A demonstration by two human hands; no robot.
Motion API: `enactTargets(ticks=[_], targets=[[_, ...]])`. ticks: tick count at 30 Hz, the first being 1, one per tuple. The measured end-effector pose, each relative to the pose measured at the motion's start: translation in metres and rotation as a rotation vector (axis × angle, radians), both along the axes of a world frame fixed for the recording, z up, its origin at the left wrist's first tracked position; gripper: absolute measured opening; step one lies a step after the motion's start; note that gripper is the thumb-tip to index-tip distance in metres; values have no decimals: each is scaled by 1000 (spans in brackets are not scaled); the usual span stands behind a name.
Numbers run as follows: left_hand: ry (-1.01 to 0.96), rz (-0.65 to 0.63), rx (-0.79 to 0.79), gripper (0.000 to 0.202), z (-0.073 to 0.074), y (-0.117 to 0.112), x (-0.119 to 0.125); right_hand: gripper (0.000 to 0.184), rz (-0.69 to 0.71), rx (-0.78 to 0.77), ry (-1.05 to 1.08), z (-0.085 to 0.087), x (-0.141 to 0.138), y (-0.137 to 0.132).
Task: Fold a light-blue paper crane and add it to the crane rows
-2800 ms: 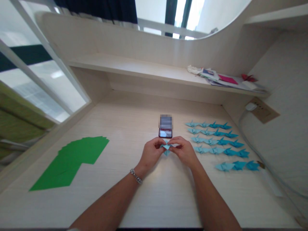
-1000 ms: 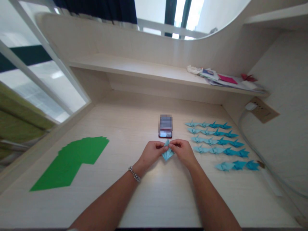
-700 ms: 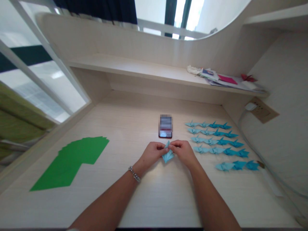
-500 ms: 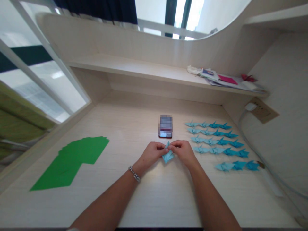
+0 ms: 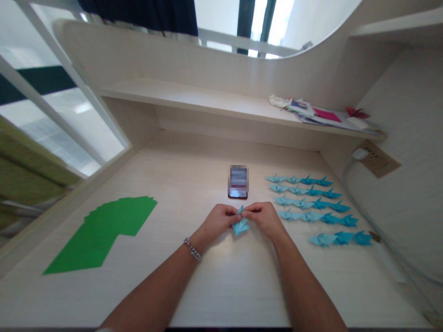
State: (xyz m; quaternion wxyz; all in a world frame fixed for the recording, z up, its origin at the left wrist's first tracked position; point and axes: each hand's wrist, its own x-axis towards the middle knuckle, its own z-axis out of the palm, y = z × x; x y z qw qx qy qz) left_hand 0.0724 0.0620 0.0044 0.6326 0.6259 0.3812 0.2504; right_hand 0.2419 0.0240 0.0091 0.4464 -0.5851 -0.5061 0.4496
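Between my two hands is a light blue folded origami paper (image 5: 240, 227), its narrow tip pointing away from me and its wider part towards me. My left hand (image 5: 221, 217) pinches its left side, thumb on top. From the right, my right hand (image 5: 262, 216) grips it with thumb and fingers closed near the upper part. Fingertips cover some of the folds. Just beyond the paper lies a phone (image 5: 238, 181) with its screen lit. To the right, several rows of folded paper cranes (image 5: 313, 204) run from pale to deeper blue.
A fanned stack of green paper sheets (image 5: 100, 230) lies on the left of the desk (image 5: 187, 175). Papers and a pink card (image 5: 327, 114) rest on the shelf (image 5: 207, 99) at the back. A cable (image 5: 349, 184) hangs from the wall socket (image 5: 377, 159) at right.
The folded paper has shifted very slightly to the left and towards me, with both hands still pinching it. Everything else stays in place.
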Motion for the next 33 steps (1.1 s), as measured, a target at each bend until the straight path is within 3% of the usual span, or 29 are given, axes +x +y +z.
enactTargets(ticks=[10, 20, 33], targets=[[47, 0, 39, 30, -6, 1, -1, 19, -10, -17, -71, -3, -1, 1], [95, 15, 49, 24, -9, 1, 0, 23, 27, -32, -10, 1, -4, -1], [33, -4, 37, 27, -5, -2, 1, 23, -39, -30, 90, 2, -7, -2]])
